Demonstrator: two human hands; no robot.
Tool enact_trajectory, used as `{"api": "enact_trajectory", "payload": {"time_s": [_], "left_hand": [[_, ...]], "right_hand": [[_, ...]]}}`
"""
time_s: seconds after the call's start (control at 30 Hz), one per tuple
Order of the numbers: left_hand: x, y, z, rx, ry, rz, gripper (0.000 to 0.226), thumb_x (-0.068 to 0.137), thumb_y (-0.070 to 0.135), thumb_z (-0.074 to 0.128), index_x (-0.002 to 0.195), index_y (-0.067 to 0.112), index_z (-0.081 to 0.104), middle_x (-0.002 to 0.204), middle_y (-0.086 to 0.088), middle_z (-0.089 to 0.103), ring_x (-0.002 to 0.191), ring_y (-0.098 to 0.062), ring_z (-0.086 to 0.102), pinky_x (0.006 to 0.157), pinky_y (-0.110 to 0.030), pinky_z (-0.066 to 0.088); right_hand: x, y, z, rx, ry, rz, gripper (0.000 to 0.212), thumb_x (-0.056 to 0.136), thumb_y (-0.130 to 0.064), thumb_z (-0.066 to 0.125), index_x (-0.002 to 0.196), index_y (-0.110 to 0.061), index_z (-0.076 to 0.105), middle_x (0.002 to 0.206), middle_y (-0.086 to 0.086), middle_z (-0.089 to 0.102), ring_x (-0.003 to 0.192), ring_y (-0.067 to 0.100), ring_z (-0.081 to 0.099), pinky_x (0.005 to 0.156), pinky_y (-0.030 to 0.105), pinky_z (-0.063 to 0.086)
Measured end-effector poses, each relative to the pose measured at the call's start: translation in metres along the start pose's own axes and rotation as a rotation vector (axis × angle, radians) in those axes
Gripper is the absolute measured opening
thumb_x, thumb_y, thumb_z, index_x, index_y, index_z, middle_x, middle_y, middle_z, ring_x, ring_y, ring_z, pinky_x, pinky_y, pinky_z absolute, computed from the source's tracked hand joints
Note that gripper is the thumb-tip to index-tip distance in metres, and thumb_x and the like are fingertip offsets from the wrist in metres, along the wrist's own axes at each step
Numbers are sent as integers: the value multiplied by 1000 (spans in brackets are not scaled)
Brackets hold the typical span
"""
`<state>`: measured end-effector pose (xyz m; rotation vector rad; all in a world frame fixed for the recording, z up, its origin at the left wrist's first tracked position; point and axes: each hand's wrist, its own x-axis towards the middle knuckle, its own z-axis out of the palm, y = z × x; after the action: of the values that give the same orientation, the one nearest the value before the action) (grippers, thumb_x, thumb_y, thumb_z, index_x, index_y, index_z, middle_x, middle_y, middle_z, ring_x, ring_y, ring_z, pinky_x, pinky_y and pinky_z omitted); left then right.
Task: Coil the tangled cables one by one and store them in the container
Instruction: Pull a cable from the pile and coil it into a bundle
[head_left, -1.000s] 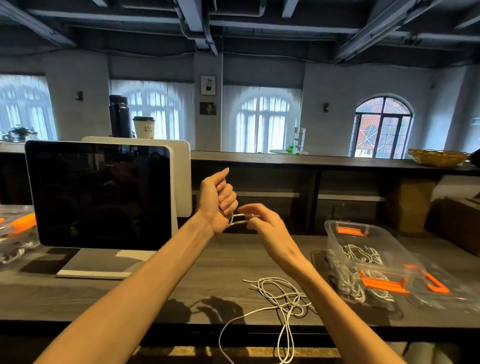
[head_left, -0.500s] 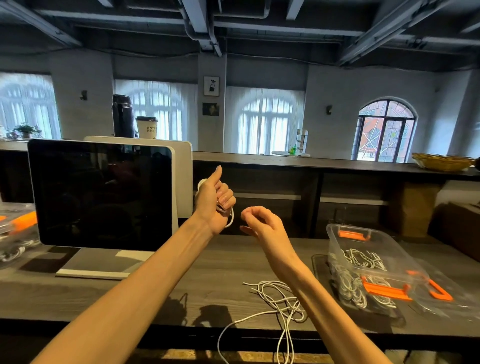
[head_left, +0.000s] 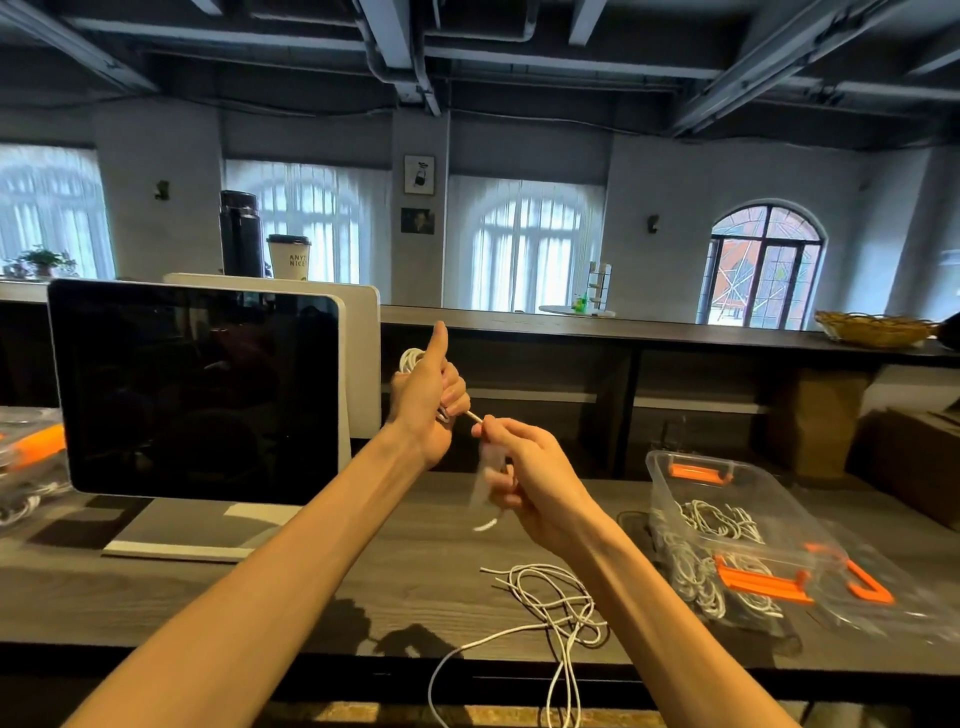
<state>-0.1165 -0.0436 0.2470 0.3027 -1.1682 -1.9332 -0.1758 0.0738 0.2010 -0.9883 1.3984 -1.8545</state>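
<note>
My left hand (head_left: 426, 400) is raised above the table with its thumb up, gripping a small coil of white cable (head_left: 410, 358) that loops over the fist. My right hand (head_left: 524, 467) pinches the free end of that cable just right of the left hand; the loose tail below is blurred. A tangled pile of white cables (head_left: 556, 608) lies on the wooden table (head_left: 363, 587) near the front edge, with strands hanging over it. A clear plastic container (head_left: 701, 493) with orange latches stands at the right and holds coiled white cables.
A dark monitor (head_left: 197, 389) on a white stand fills the left of the table. The container's clear lid (head_left: 883, 597) lies at the far right. Another clear box (head_left: 26, 457) with cables sits at the left edge. A raised shelf runs behind.
My right hand has moved back up to the left hand and now pinches the cable end close to it. The left hand has kept its grip on the coil, thumb raised higher.
</note>
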Motion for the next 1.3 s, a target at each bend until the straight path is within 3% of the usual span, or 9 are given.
{"api": "enact_trajectory", "payload": {"time_s": [0.13,0.27,0.43,0.57,0.73,0.9,1.07,1.2,1.3], "left_hand": [[4,9,-8,114,-42,-88,50,100,42,58,60,15,45,47,2,39,37,-6,32,35,-15,26],[2,5,-15,546,-173,-81,43,97,47,61,70,15,52,52,1,47,42,-9,41,41,-18,35],[-14,3,-5,1059,-289,-27,61,93,70,48,70,16,65,59,0,68,62,-11,66,65,-26,55],[-21,10,-9,813,-541,-292,82,83,90,23,52,17,42,53,-8,41,44,-11,35,47,-22,32],[-20,13,-19,546,-849,-555,83,67,98,30,65,15,35,59,0,29,45,-7,20,44,-17,18],[-19,19,-23,687,-1045,-498,55,65,38,94,94,10,55,62,-2,42,42,-4,34,40,-14,30],[-24,20,-21,752,-1021,-468,22,80,0,73,96,13,64,64,-1,53,42,-4,37,44,-16,34],[-26,15,-28,685,-940,-403,29,82,-2,69,107,12,61,79,0,61,61,-8,50,54,-18,45],[-28,19,-27,859,-903,-474,16,87,9,76,100,9,67,72,-5,60,51,-7,51,46,-14,44]], "right_hand": [[-2,7,-12,-876,131,-403,36,102,-43,59,78,-22,74,62,-7,61,56,7,53,55,24,42],[-10,-4,-12,-1351,-85,-743,17,100,-28,59,100,-19,73,95,-4,62,80,15,60,70,36,52],[-5,-24,-14,-1184,-102,-818,14,94,-21,72,106,-17,78,110,-1,73,96,16,68,80,36,58],[-1,-31,-22,-1039,66,-832,33,81,-37,84,102,-18,66,82,-12,64,72,7,63,64,23,56],[-2,-41,-28,-1111,-101,-760,37,91,-44,73,121,-26,61,102,-7,60,84,6,57,68,16,47],[-9,-46,-28,-1209,-145,-694,45,92,-41,72,129,-27,51,129,-5,47,106,10,56,87,20,53],[-15,-44,-21,-1256,-220,-724,26,99,-24,67,122,-17,57,122,4,66,100,18,64,80,28,59],[-11,-42,-28,-1157,-174,-821,18,96,-22,71,112,-15,70,108,0,72,93,12,67,76,24,57],[-7,-41,-36,-1128,-175,-784,16,93,-22,76,107,-15,74,101,-1,74,89,11,70,73,24,58]]}}
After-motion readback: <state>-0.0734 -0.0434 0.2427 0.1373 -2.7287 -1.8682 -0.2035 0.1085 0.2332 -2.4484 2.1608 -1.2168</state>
